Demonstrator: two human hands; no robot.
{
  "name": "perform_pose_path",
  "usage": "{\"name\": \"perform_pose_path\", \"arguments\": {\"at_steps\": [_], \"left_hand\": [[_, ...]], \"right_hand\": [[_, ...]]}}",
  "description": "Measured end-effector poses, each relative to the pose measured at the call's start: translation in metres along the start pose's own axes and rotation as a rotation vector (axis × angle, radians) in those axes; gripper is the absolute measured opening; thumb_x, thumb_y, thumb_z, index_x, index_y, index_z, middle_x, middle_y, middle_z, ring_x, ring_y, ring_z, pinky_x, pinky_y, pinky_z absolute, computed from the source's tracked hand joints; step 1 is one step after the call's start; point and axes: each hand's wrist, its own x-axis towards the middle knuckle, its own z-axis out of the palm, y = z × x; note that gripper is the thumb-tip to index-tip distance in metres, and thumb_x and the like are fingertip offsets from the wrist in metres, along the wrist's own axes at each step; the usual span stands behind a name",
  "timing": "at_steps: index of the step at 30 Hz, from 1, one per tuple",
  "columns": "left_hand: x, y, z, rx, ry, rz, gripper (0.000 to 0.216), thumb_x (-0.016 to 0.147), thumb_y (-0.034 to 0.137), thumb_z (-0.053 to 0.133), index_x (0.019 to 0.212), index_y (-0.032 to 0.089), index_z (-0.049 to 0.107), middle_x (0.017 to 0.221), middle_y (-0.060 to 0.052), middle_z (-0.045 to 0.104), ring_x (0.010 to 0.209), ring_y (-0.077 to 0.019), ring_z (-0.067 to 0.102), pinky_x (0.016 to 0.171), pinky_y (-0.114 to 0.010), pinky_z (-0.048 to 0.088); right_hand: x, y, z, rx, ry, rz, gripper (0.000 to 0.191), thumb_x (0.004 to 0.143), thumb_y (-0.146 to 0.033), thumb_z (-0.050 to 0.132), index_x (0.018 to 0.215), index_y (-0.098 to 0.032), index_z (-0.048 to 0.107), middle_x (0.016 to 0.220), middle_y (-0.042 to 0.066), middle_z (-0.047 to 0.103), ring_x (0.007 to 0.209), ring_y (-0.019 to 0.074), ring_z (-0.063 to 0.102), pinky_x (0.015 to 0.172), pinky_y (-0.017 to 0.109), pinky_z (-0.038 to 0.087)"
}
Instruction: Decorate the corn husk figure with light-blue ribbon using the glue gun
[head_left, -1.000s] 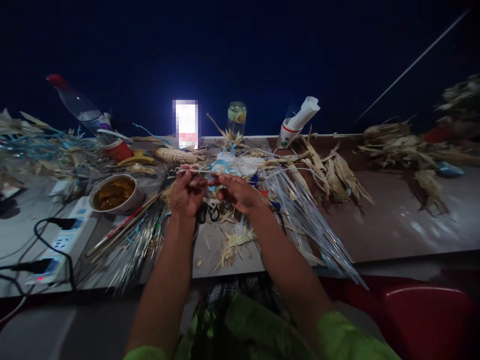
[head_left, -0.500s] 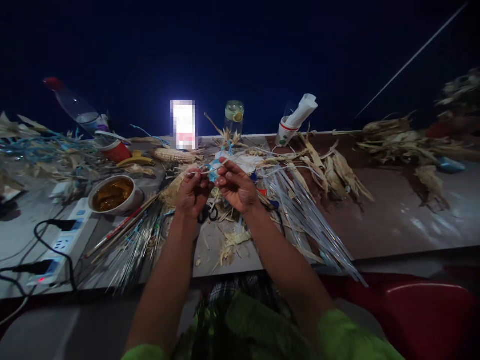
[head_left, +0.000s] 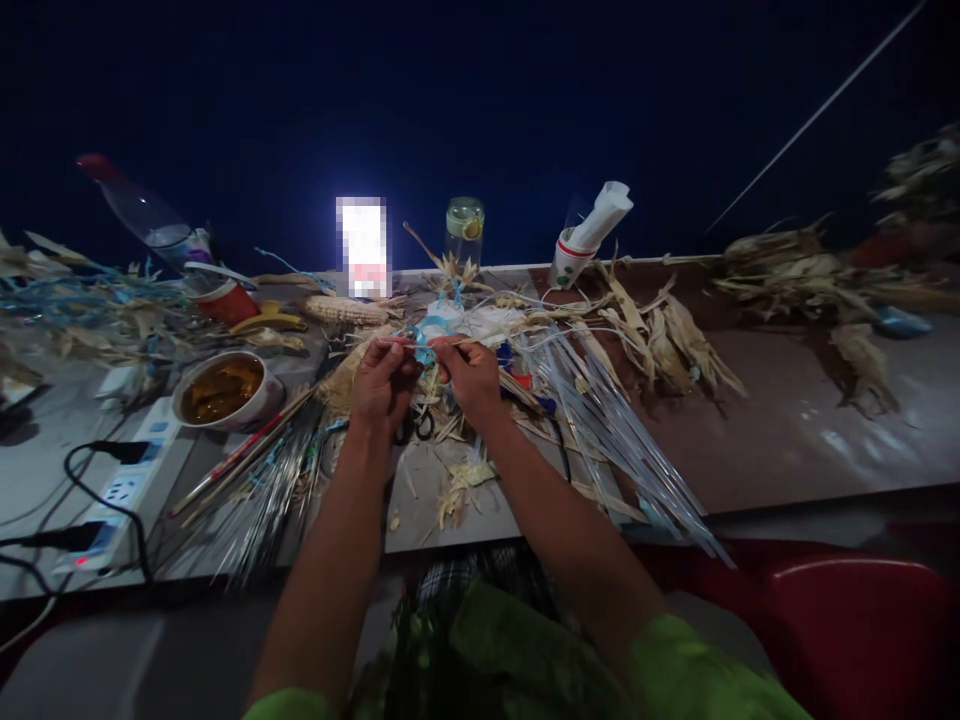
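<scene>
My left hand (head_left: 382,382) and my right hand (head_left: 469,372) are raised close together above the table (head_left: 780,440), both pinched on a thin pale husk strip (head_left: 420,343) stretched between them. A small light-blue woven piece (head_left: 429,330) sits at the strip, just behind my fingertips. Under the hands lie black scissors (head_left: 416,428) and scraps of dry corn husk (head_left: 461,485). A bundle of clear plastic sticks (head_left: 615,435) fans out to the right of my right wrist.
A bowl of brown liquid (head_left: 222,388), a power strip (head_left: 124,485) with cables, a red cup (head_left: 225,300) and a corn cob (head_left: 346,310) lie left. A lit phone (head_left: 363,246), a jar (head_left: 464,228), a paper cup (head_left: 571,262) stand behind. Husk piles (head_left: 810,285) lie right; a red chair (head_left: 847,620) stands below.
Both hands have drawn closer together and lifted slightly, the right hand turning from a loose open pose into a pinch on the strip beside the left.
</scene>
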Motion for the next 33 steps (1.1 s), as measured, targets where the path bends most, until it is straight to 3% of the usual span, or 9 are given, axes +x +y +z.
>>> {"name": "perform_pose_path", "arguments": {"at_steps": [5,10,17,22,27,30,33], "left_hand": [[-0.004,0.002,0.005,0.057,-0.052,-0.029,0.015,0.062,0.019,0.071,0.066,0.02,0.057,0.064,0.003,0.055,0.053,-0.0057,0.045,0.053,-0.02,0.04],[-0.004,0.0,0.006,0.076,-0.023,0.006,0.018,0.059,0.016,0.073,0.065,0.02,0.057,0.072,0.003,0.06,0.06,-0.0072,0.051,0.052,-0.019,0.04],[-0.006,-0.001,0.005,0.087,-0.156,0.0,0.019,0.064,0.022,0.073,0.072,0.017,0.057,0.087,-0.003,0.069,0.049,-0.0035,0.051,0.056,-0.021,0.046],[-0.005,-0.008,0.004,0.036,-0.144,0.008,0.023,0.063,0.025,0.076,0.075,0.017,0.057,0.078,-0.001,0.07,0.069,-0.011,0.065,0.073,-0.025,0.052],[-0.001,-0.012,-0.001,-0.052,-0.114,-0.018,0.018,0.067,0.022,0.073,0.076,0.016,0.059,0.076,0.0,0.07,0.07,-0.0097,0.067,0.077,-0.021,0.052],[0.0,-0.009,-0.003,-0.115,-0.096,-0.054,0.013,0.07,0.019,0.07,0.076,0.017,0.06,0.077,0.001,0.07,0.069,-0.0087,0.067,0.075,-0.02,0.053],[0.001,-0.007,-0.005,-0.159,-0.049,-0.083,0.007,0.074,0.016,0.066,0.075,0.017,0.059,0.078,0.002,0.07,0.069,-0.0074,0.067,0.077,-0.019,0.052]], "right_hand": [[0.004,0.005,0.0,0.056,0.056,0.046,0.025,0.07,-0.041,0.06,0.065,-0.017,0.057,0.05,-0.006,0.043,0.043,0.005,0.034,0.043,0.021,0.026],[0.004,0.005,0.0,0.081,0.115,0.084,0.034,0.068,-0.047,0.059,0.058,-0.018,0.046,0.054,-0.006,0.046,0.048,0.0046,0.035,0.046,0.02,0.028],[0.002,0.002,0.0,0.126,0.151,0.089,0.038,0.066,-0.047,0.063,0.053,-0.018,0.042,0.053,-0.005,0.048,0.049,0.0051,0.038,0.05,0.021,0.031],[0.001,0.004,0.002,0.16,0.181,0.071,0.041,0.064,-0.045,0.066,0.049,-0.018,0.039,0.045,-0.008,0.04,0.045,0.0045,0.033,0.048,0.021,0.028],[0.0,0.002,0.0,0.137,0.073,0.002,0.036,0.068,-0.044,0.065,0.052,-0.018,0.046,0.046,-0.007,0.041,0.044,0.0048,0.033,0.048,0.021,0.029],[-0.001,-0.001,-0.003,0.132,-0.058,0.004,0.023,0.07,-0.041,0.063,0.073,-0.019,0.06,0.053,-0.006,0.046,0.046,0.0054,0.037,0.047,0.021,0.031],[0.0,-0.002,-0.005,0.226,-0.174,0.01,0.028,0.068,-0.033,0.064,0.093,-0.021,0.062,0.067,-0.005,0.054,0.051,0.0055,0.043,0.051,0.022,0.036]]}}
